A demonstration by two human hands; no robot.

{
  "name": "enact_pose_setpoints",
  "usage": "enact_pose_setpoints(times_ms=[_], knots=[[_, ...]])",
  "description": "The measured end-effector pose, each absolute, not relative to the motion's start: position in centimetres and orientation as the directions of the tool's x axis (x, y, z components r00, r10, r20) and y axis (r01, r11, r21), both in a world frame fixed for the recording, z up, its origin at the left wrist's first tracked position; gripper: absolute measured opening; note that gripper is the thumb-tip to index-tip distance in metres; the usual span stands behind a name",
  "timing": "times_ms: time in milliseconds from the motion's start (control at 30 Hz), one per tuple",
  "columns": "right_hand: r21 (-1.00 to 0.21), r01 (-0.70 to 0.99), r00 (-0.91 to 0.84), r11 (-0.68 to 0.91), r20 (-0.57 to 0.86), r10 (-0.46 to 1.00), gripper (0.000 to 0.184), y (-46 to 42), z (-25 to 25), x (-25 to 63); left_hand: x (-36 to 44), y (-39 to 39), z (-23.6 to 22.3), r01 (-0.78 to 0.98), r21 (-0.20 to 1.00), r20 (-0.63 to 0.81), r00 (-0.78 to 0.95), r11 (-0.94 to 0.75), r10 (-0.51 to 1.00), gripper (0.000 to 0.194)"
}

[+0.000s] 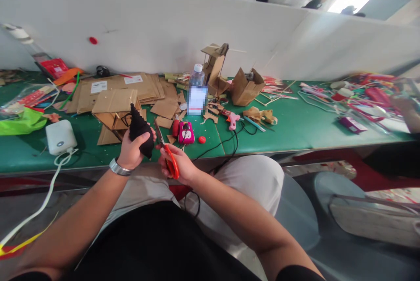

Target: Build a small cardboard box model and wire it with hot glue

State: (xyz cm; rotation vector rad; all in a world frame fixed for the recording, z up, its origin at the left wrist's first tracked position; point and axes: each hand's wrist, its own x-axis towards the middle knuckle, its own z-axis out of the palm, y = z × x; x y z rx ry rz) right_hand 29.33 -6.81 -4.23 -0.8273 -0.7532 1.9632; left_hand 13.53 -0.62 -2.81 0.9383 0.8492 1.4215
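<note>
My left hand (130,151), with a metal watch band at the wrist, is closed around a black, ridged, cone-like object (139,127). The narrow end of that object points up and away from me; its exact kind cannot be made out. A pair of scissors (172,163) with orange handles is in my right hand (183,166). Its blades point away from me, just right of the black object, and I cannot tell whether they touch it. Behind my left hand stands a small cardboard structure (113,102).
On the green table (305,130) stand a plastic bottle (197,75), a pink glue gun (233,120), a pink box (186,133), a white power bank (61,136) and an open cardboard box (246,88). Cardboard scraps lie around. Another person's arm (408,112) shows far right.
</note>
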Motion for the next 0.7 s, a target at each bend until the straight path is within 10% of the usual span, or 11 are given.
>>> enact_pose_setpoints(times_ms=[533, 700], knots=[[-0.95, -0.276, -0.214, -0.148, -0.089, 0.973, 0.059, -3.4, -1.1, 34.5, 10.7, -4.5, -7.1, -0.204, 0.977, 0.066, 0.053, -0.054, 0.996, 0.048], [-0.967, 0.229, -0.145, 0.109, 0.077, 0.986, 0.04, -1.4, 1.1, 38.8, 10.0, -5.9, -6.3, -0.167, 0.984, 0.074, 0.03, -0.068, 0.997, 0.061]])
